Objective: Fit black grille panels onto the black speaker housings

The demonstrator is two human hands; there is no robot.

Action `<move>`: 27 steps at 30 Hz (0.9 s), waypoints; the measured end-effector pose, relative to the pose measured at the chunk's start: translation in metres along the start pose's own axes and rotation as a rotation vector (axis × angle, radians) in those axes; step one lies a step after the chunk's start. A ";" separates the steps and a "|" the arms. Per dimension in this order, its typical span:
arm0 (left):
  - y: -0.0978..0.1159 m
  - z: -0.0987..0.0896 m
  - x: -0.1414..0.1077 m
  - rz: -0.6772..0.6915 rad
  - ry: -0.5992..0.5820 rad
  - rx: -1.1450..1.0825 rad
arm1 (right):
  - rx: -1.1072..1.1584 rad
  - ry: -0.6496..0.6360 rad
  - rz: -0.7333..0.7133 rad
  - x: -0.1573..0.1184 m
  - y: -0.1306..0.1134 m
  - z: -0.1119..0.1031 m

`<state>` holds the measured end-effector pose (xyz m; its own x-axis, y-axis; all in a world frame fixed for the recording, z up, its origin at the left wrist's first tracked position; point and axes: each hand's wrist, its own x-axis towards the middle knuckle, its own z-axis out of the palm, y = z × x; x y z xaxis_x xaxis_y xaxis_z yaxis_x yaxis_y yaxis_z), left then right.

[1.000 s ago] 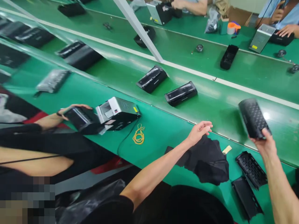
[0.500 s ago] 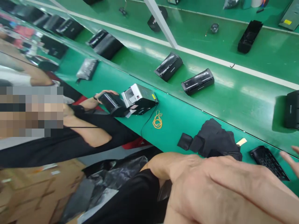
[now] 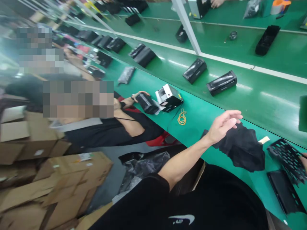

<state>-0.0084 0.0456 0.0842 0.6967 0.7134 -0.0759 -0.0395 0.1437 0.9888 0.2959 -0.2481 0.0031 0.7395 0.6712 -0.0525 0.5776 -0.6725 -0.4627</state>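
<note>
My left hand (image 3: 223,126) is raised over a pile of thin black sheets (image 3: 244,147) on the green bench, fingers stretched out and holding nothing. At the right edge of the view, part of my right hand (image 3: 304,161) grips the side of a black perforated panel (image 3: 286,156), which sits tilted and slightly blurred. Most of that hand is cut off by the frame. Just below the perforated panel lies a smooth black panel (image 3: 284,190). A small pale strip (image 3: 264,140) pokes out beside the sheets.
Left along the bench are a yellow cord bundle (image 3: 182,117) and a label-dispenser-like box (image 3: 169,98). A co-worker's hand (image 3: 141,94) holds a black housing (image 3: 146,103). Black housings (image 3: 222,83) stand on the green conveyor. Cardboard boxes (image 3: 72,179) fill the lower left.
My left hand has moved from close before the camera to above the sheets. My right hand has come onto the perforated panel. The view has shifted, showing more of the left side.
</note>
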 end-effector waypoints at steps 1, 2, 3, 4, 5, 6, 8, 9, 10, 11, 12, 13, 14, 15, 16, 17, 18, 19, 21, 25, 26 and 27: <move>-0.029 -0.002 0.004 -0.132 0.040 0.065 | 0.010 -0.050 -0.097 0.007 -0.023 0.017; -0.056 -0.005 0.006 -0.267 0.089 0.162 | 0.040 -0.106 -0.176 0.015 -0.047 0.039; -0.080 -0.007 0.007 -0.375 0.111 0.280 | 0.070 -0.155 -0.232 0.024 -0.071 0.063; -0.099 -0.008 0.006 -0.423 0.129 0.382 | 0.097 -0.203 -0.283 0.032 -0.095 0.088; -0.113 -0.009 0.005 -0.444 0.145 0.434 | 0.112 -0.234 -0.318 0.040 -0.115 0.112; -0.122 -0.010 0.003 -0.448 0.152 0.478 | 0.118 -0.257 -0.337 0.048 -0.132 0.133; -0.130 -0.011 -0.001 -0.430 0.159 0.510 | 0.127 -0.291 -0.361 0.061 -0.152 0.160; -0.132 -0.011 -0.003 -0.423 0.160 0.522 | 0.132 -0.298 -0.366 0.065 -0.155 0.165; -0.132 -0.012 -0.004 -0.416 0.161 0.532 | 0.137 -0.298 -0.364 0.067 -0.152 0.164; -0.132 -0.013 -0.004 -0.408 0.167 0.540 | 0.141 -0.288 -0.352 0.065 -0.143 0.156; -0.133 -0.014 -0.005 -0.398 0.177 0.546 | 0.140 -0.268 -0.322 0.060 -0.129 0.143; -0.133 -0.015 -0.006 -0.386 0.190 0.550 | 0.132 -0.239 -0.273 0.052 -0.111 0.125; -0.134 -0.016 -0.007 -0.372 0.206 0.552 | 0.116 -0.206 -0.205 0.039 -0.088 0.105; -0.133 -0.016 -0.009 -0.358 0.220 0.553 | 0.090 -0.168 -0.116 0.023 -0.064 0.082; -0.133 -0.015 -0.012 -0.345 0.230 0.552 | 0.057 -0.141 -0.018 0.002 -0.038 0.060; -0.132 -0.013 -0.016 -0.328 0.231 0.547 | 0.021 -0.121 0.081 -0.021 -0.014 0.040; -0.130 -0.009 -0.020 -0.306 0.222 0.537 | -0.015 -0.112 0.174 -0.047 0.008 0.024; -0.128 -0.004 -0.024 -0.281 0.201 0.521 | -0.034 -0.114 0.248 -0.072 0.026 0.013; -0.124 0.012 -0.030 -0.232 0.120 0.473 | -0.049 -0.111 0.353 -0.118 0.052 0.005; -0.119 0.056 -0.035 -0.210 -0.123 0.407 | -0.027 -0.068 0.499 -0.167 0.069 0.017; -0.119 0.066 -0.034 -0.211 -0.174 0.402 | -0.006 -0.071 0.521 -0.170 0.069 0.018; -0.117 0.075 -0.032 -0.210 -0.219 0.399 | 0.023 -0.085 0.533 -0.170 0.068 0.019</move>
<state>0.0277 -0.0449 -0.0198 0.7959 0.5301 -0.2924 0.3650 -0.0348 0.9304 0.2029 -0.4023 -0.0362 0.8967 0.2624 -0.3565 0.1219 -0.9205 -0.3712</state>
